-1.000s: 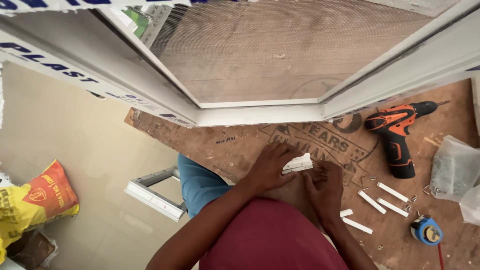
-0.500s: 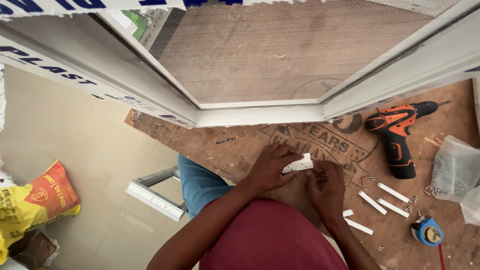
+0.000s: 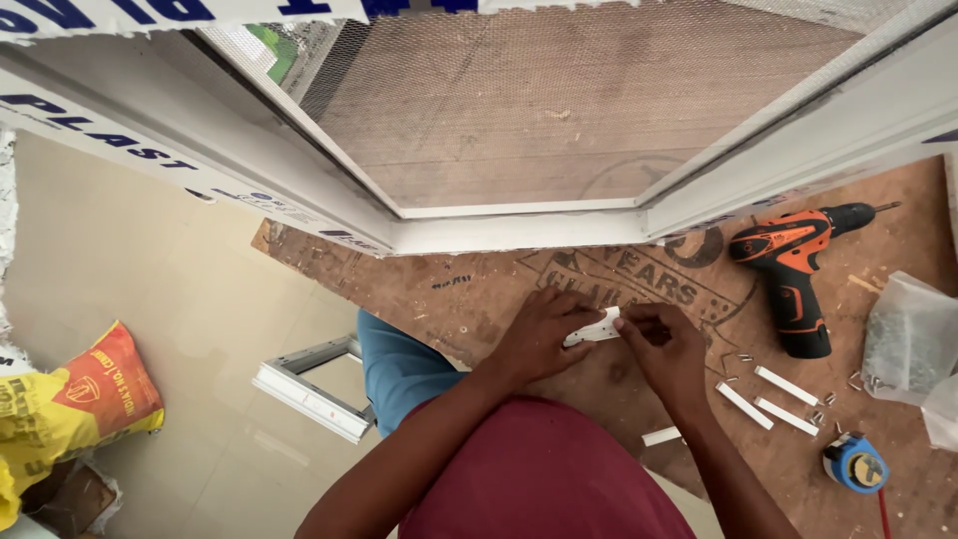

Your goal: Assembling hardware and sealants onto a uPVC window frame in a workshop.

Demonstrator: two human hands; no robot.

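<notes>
Left hand: the left hand [image 3: 539, 337] lies palm down on the bench [image 3: 479, 289], wrist bent, forearm coming up from the lower left; its fingers curl over the left end of a small white plastic piece [image 3: 597, 327], pinching it.
Right hand: the right hand [image 3: 667, 349] faces it from the right, forearm rising from the lower right edge; thumb and forefinger are pressed together on the right end of the same piece.
White piece: held between both hands, low over the brown board, just in front of the corner of the white window frame [image 3: 519, 232].
Mesh: a screen [image 3: 559, 100] fills the frame above the hands.
Drill: an orange and black drill [image 3: 793, 269] lies on the bench, right of the hands and apart from them.
Strips: short white strips [image 3: 768, 399] and loose screws lie near the right wrist.
Tape measure: a blue one [image 3: 855, 463] sits at the lower right.
Bag: a clear plastic bag [image 3: 913, 339] rests at the right edge.
Floor: a yellow sack [image 3: 70, 409] lies at the left.
</notes>
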